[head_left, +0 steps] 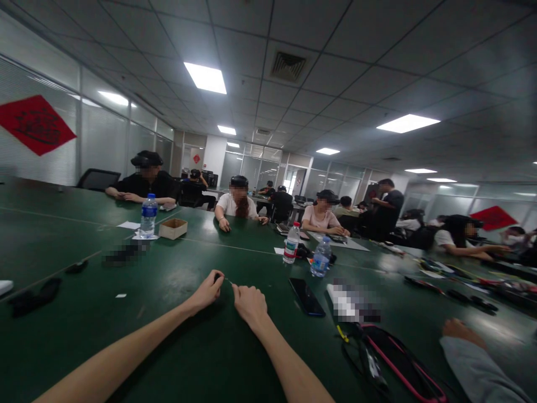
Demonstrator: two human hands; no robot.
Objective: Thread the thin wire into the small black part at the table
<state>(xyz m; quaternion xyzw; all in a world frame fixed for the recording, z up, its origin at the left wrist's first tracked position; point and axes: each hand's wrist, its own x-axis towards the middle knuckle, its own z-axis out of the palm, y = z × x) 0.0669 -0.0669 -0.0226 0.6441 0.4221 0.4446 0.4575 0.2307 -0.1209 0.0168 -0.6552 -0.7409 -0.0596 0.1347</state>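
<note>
My left hand [210,290] is closed in a pinch above the green table [168,350], with a small dark piece showing at its fingertips. Close by on the right, my right hand [250,304] is closed too, thumb and finger pressed together. A thin, pale, thread-like piece [227,280] spans the small gap between both hands. Its kind is too small to make out, and the fingers hide its ends. To the right of my right hand lies a dark phone [307,297].
Bottles stand ahead: a blue-capped one [148,217], a red-capped one [291,244] and a clear blue one [321,258]. An open cardboard box [173,228] sits beyond my left hand. A black-and-pink pouch [398,358] and another person's grey sleeve [478,361] are at right. Several people sit around.
</note>
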